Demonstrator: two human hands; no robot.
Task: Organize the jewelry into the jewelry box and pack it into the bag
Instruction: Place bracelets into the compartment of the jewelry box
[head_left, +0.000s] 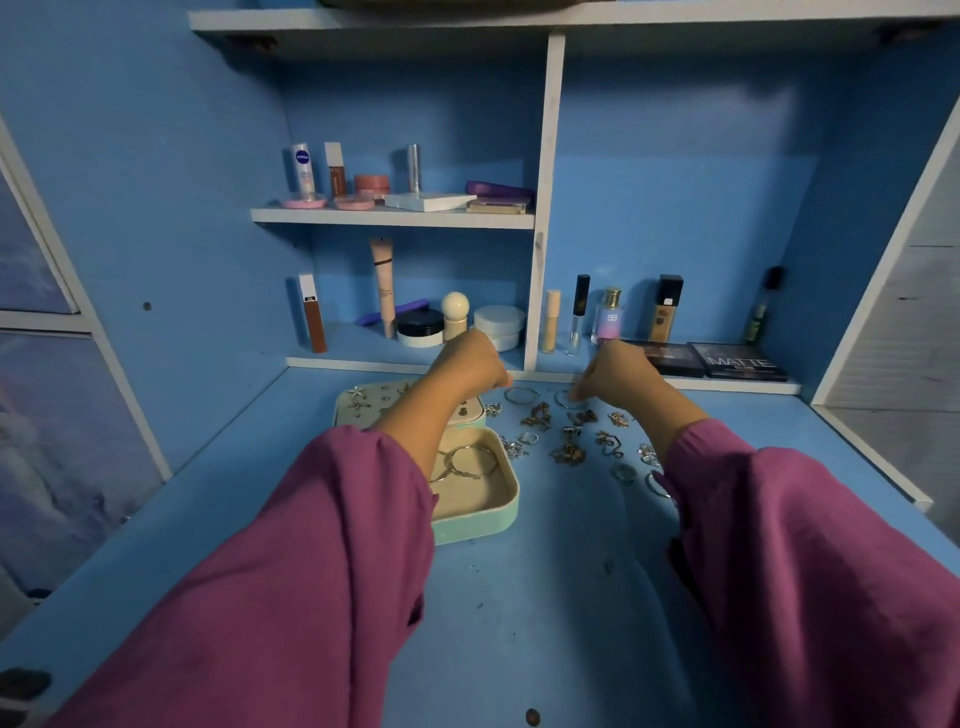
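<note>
Both hands reach to the far edge of the blue worktop, where loose jewelry lies scattered at about one o'clock from the open jewelry box. The box sits at the centre-left, its mint tray holding two large hoops, its lid at eleven o'clock studded with small pieces.

The left hand is curled into a loose fist just beside a thin bangle; whether its fingers already pinch the ring is hidden behind the knuckles, so I cannot tell. The right hand has its fingers drawn together over a second bangle at twelve o'clock of the pile, seemingly pinching its rim, though the contact is small and blurred.

The step appears to be lifting these bangles. To do it well, pinch the rim itself, lift straight up so no neighbouring chain snags, then carry each toward seven o'clock and lay it flat in the tray alongside the hoops. The left sleeve hangs over the box; raising that forearm avoids dragging the hoops out. No bag is in view.
</note>
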